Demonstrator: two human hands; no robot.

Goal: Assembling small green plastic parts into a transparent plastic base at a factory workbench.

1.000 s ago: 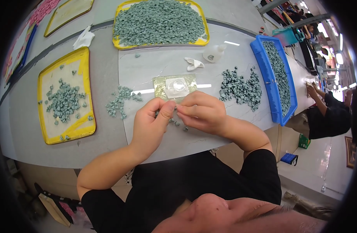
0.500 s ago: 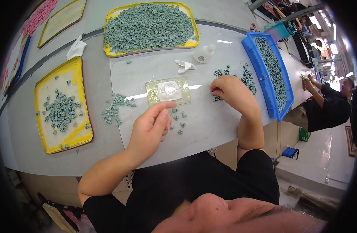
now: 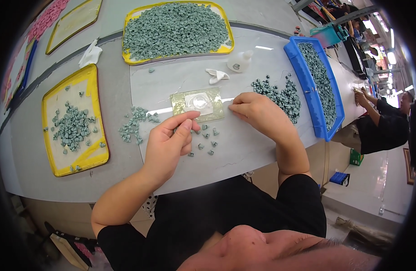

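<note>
My left hand (image 3: pixel 168 142) hovers at the lower left edge of a flat greenish plate, thumb against the curled index finger; whether a piece sits in that pinch is hidden. On the plate (image 3: pixel 212 114) lies a white square with a small round clear dish (image 3: pixel 200 103). Just right of the plate, my right hand (image 3: pixel 262 115) has its fingertips pressed together, and what they hold, if anything, is too small to make out. Several small grey-green pieces (image 3: pixel 214 144) are scattered below the plate. A darker, shinier heap (image 3: pixel 287 99) of such pieces lies beyond my right hand.
A yellow-rimmed tray (image 3: pixel 233 43) piled with grey-green pieces stands at the back, another yellow-rimmed tray (image 3: pixel 104 149) at left. A loose pile (image 3: pixel 134 122) lies between. At right are a blue bin (image 3: pixel 303 74), a white squeeze bottle (image 3: pixel 237 63) and a crumpled white cloth (image 3: pixel 217 77). A co-worker (image 3: pixel 382 119) sits far right.
My right hand has moved left from the dark heap to beside the plate. My left hand has drawn slightly left and down, its index finger now more bent. More loose pieces show below the plate.
</note>
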